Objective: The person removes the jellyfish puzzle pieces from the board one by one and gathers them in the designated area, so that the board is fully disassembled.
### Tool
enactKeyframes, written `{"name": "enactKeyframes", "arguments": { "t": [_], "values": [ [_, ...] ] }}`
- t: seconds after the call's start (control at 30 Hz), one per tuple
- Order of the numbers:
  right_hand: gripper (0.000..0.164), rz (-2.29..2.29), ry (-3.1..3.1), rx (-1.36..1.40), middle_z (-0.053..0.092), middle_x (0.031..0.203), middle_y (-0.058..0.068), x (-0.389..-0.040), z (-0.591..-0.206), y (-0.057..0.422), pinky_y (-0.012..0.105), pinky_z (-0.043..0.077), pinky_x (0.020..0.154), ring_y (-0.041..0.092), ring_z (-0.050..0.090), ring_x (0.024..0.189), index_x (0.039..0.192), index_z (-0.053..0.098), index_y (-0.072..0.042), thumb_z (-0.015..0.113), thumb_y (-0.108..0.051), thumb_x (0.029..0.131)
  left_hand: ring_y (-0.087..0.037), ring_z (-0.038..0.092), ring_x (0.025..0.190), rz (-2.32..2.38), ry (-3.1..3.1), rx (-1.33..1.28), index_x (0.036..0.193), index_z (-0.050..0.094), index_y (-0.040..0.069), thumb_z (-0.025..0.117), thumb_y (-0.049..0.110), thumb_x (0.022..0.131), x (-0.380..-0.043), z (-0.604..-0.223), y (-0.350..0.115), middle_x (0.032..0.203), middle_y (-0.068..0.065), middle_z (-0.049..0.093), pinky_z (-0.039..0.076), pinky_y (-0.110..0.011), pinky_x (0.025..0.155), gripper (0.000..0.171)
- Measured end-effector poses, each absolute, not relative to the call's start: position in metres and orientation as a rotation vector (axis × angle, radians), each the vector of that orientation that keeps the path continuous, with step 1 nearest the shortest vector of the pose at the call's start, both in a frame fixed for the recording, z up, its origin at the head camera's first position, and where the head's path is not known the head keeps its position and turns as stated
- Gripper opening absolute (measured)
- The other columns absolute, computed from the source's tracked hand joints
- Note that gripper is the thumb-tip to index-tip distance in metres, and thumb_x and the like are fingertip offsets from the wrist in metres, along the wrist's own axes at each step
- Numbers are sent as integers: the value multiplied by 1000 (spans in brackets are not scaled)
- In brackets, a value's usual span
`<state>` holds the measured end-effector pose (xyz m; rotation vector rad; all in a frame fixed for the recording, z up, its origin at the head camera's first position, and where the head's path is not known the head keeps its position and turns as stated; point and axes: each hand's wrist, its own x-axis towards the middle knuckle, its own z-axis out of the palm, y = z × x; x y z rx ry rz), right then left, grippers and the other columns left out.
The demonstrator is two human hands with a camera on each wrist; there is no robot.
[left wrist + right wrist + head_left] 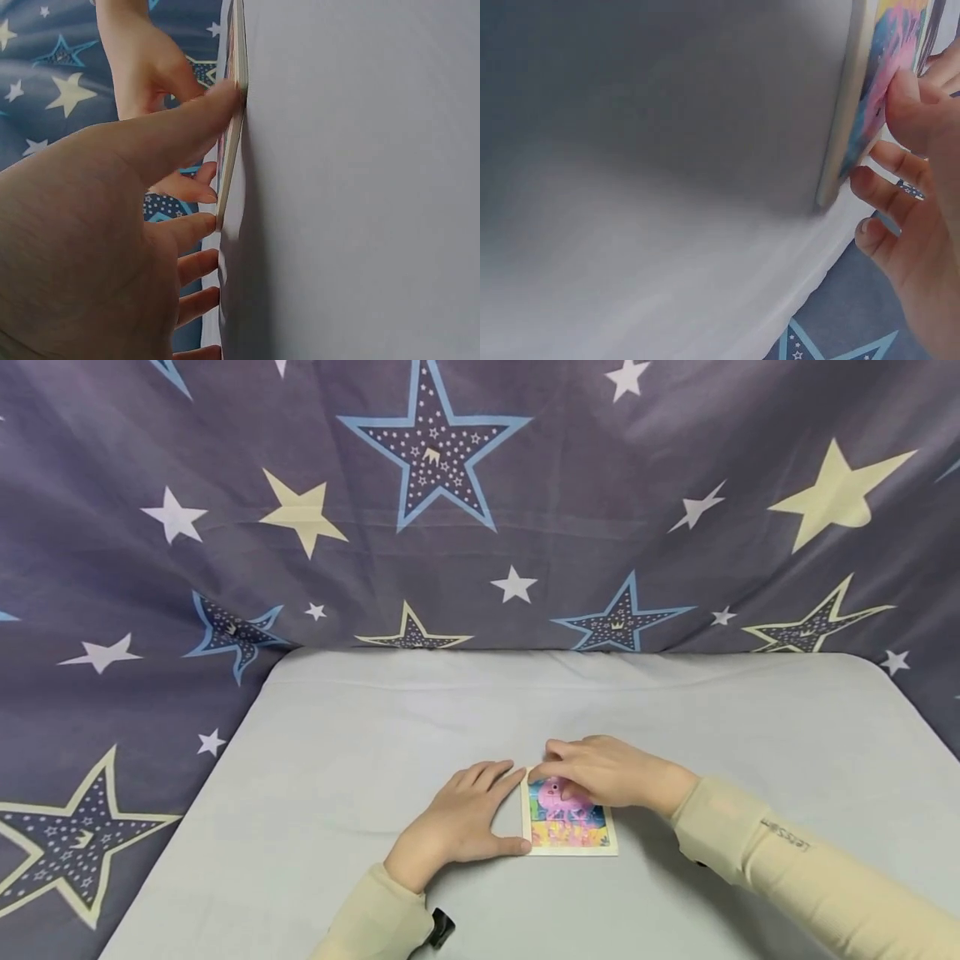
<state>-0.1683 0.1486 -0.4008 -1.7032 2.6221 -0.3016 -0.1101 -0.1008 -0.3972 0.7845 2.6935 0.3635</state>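
Note:
A small square jigsaw puzzle (pixel 570 837) with a pink octopus picture and a pale frame lies flat on the table. My left hand (pixel 461 820) rests at its left side, fingers spread; the thumb touches the lower left corner and the index finger reaches the upper left edge. Over the upper part of the picture is my right hand (pixel 615 774), with the index finger at the top left corner and the thumb on the octopus. In the right wrist view the thumb (pixel 905 94) presses the puzzle face (pixel 885 64), while the other fingers hang loosely bent by the frame's edge.
A light grey cloth covers the table (pixel 360 735). Behind it and at the sides hangs a dark curtain (pixel 487 552) printed with stars. A black strap piece (pixel 442 928) sticks out from the left sleeve.

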Motion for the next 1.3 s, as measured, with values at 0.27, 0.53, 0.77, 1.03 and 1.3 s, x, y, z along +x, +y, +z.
{"name": "enactKeyframes", "arguments": {
  "t": [0.27, 0.53, 0.77, 1.03, 1.3],
  "values": [
    [44, -138, 2620, -1738, 49, 101, -4, -169, -400, 144, 24, 46, 61, 6, 46, 69, 127, 60, -30, 75, -15, 88, -30, 24, 146, 321, 2715, 794, 157, 29, 14, 65, 68, 82, -106, -402, -101, 161, -7, 27, 22, -54, 116, 100],
    [46, -127, 2597, -1735, 50, 103, -3, -167, -400, 144, 25, 50, 64, 6, 47, 70, 129, 59, -29, 75, -13, 89, -28, 25, 146, 333, 2697, 767, 157, 31, 16, 65, 67, 83, -104, -398, -99, 160, -6, 28, 23, -53, 116, 96],
    [43, -307, 2564, -1858, 48, 100, -1, -168, -406, 143, 23, 52, 71, 7, 51, 77, 129, 57, -23, 72, -12, 91, -28, 25, 146, 299, 2716, 726, 157, 32, 17, 59, 66, 88, -101, -399, -100, 160, -5, 28, 23, -54, 116, 89],
    [40, -445, 2555, -1840, 50, 102, -1, -166, -406, 147, 25, 52, 74, 7, 52, 80, 130, 57, -21, 68, -10, 94, -28, 26, 146, 302, 2722, 716, 156, 33, 18, 61, 66, 87, -102, -397, -97, 160, -5, 29, 24, -55, 115, 89],
    [29, -573, 2597, -1502, 57, 109, -2, -163, -399, 151, 31, 54, 81, 7, 56, 85, 126, 60, -18, 64, -14, 97, -27, 27, 145, 292, 2730, 733, 155, 36, 17, 61, 67, 86, -105, -396, -94, 159, -5, 31, 26, -52, 115, 89]
  ]
}}
